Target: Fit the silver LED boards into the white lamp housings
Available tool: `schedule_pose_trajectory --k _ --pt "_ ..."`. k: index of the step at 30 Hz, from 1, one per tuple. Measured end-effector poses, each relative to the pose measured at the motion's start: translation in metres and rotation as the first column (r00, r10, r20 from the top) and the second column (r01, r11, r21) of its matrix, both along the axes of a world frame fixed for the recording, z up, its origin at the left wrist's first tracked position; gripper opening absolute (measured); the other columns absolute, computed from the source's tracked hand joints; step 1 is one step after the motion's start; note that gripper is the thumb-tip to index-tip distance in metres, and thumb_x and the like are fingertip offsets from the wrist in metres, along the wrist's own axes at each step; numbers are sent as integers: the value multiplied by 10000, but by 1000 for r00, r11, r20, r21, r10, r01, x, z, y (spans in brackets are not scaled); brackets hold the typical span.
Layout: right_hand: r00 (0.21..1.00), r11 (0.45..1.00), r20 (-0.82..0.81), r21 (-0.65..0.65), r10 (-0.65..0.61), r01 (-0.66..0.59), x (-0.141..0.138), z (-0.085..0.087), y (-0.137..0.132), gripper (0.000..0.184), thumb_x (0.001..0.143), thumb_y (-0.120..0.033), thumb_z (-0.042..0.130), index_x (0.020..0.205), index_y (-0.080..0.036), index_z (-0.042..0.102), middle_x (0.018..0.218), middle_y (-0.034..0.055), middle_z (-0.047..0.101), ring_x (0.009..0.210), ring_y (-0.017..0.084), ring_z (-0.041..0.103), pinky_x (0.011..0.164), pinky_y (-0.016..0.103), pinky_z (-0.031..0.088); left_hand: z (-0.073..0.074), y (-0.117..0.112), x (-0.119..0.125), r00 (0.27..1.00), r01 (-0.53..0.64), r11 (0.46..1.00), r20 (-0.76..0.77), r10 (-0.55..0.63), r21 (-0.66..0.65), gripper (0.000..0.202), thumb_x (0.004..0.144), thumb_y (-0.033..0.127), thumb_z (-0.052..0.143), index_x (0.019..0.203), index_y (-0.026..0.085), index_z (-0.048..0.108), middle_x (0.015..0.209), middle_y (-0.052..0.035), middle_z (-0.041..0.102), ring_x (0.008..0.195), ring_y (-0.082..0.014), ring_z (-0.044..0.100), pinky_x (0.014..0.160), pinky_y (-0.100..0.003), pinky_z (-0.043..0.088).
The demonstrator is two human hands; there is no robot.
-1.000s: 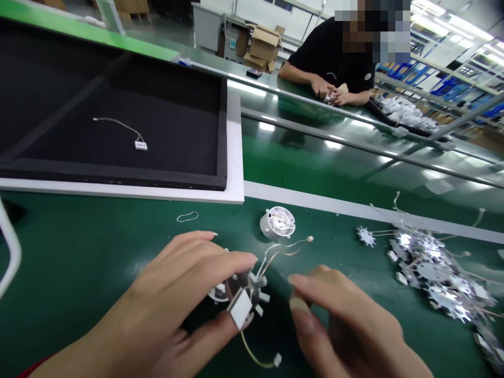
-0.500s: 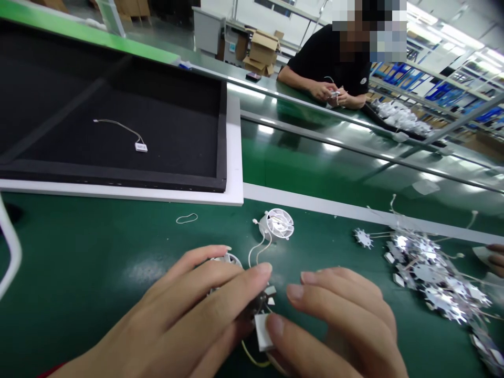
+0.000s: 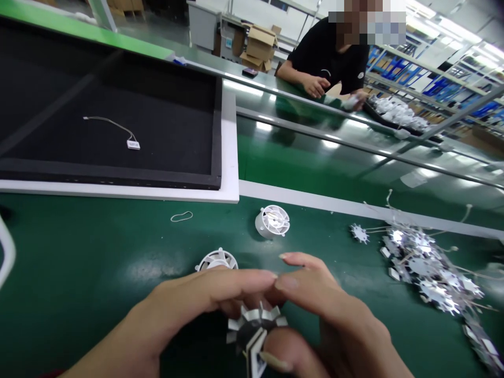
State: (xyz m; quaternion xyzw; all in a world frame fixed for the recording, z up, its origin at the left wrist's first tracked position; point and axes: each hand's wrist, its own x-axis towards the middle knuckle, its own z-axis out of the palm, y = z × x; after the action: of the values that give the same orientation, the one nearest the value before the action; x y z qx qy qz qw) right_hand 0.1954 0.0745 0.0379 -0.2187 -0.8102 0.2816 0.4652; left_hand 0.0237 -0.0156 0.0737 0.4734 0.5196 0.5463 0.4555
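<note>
Fig. Head view, two bare hands at a bench.

(a) Green bench mat (image 3: pixel 98 252): under both hands, runs far beyond the fingertips.
(b) Black tray (image 3: pixel 165 105) w/ white border: well beyond the L fingers, up-left.
(c) Co-worker (image 3: pixel 326 52) in a black top: far beyond the fingertips, at the opposite bench, own hands apart from the wearer's.
(d) Pile of star-shaped heat sinks (image 3: pixel 425 268): out to the side of the R fingers, well apart; one stray star (image 3: pixel 359 232) lies at its near edge.
(e) L hand (image 3: pixel 189 310) and R hand (image 3: pixel 331 325): index tips meet, fingers narrow and curled, both pinching the finned heat sink (image 3: pixel 255 323). It sits between and just below the fingertips, off the mat, fins fanned upward. R thumb presses the white square pad (image 3: pixel 254 362) at its lower edge.
(f) White round housings: one (image 3: pixel 217 260) just beyond the L fingers, one (image 3: pixel 272 221) farther out, beyond where the fingertips meet.
(g) Lead w/ connector (image 3: pixel 132 143): lies in the tray.
(h) Thin white loop (image 3: pixel 181 216): on the mat beyond the L fingers, near the tray border.
</note>
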Motion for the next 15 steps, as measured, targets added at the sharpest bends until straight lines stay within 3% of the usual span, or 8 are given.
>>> schedule_pose_trajectory --k 4,8,9,12,15 --pt "1000 1000 10 9 7 -7 1 6 6 213 1170 -368 552 1155 -232 715 837 -52 798 686 99 776 1082 278 569 -17 -1 -4 975 45 991 223 -17 -124 538 909 159 866 1290 526 769 1195 96 826 1128 -164 796 1006 -148 598" --pt "989 992 68 -4 128 -128 6 12 14 139 1120 -172 582 1220 -202 673 1026 -29 835 874 91 821 1216 285 503 -39 -1 -16 918 202 972 370 -144 -123 430 973 361 857 1347 532 735 1233 55 822 1145 -221 803 993 -245 651" --pt "986 989 71 -15 149 -148 7 12 14 204 1076 -106 605 1248 -199 664 1046 -33 832 891 87 821 1236 286 491 -42 -1 -17 898 224 968 410 -158 -118 402 988 413 839 1359 524 730 1236 39 823 1166 -237 796 1007 -278 654" --pt "991 992 58 -61 118 -114 8 12 14 372 986 -8 620 1296 -212 652 999 -50 811 853 84 810 1221 287 521 -37 2 -15 829 238 958 548 -115 -158 343 971 493 851 1304 485 771 1139 19 840 1119 -241 806 1014 -327 656" --pt "988 989 80 -75 134 -129 8 13 12 395 974 -17 646 1305 -232 656 934 -43 801 819 107 798 977 199 649 -26 5 -10 758 236 936 653 -9 -261 321 878 516 941 1155 403 825 1009 28 839 964 -161 802 884 -192 625"
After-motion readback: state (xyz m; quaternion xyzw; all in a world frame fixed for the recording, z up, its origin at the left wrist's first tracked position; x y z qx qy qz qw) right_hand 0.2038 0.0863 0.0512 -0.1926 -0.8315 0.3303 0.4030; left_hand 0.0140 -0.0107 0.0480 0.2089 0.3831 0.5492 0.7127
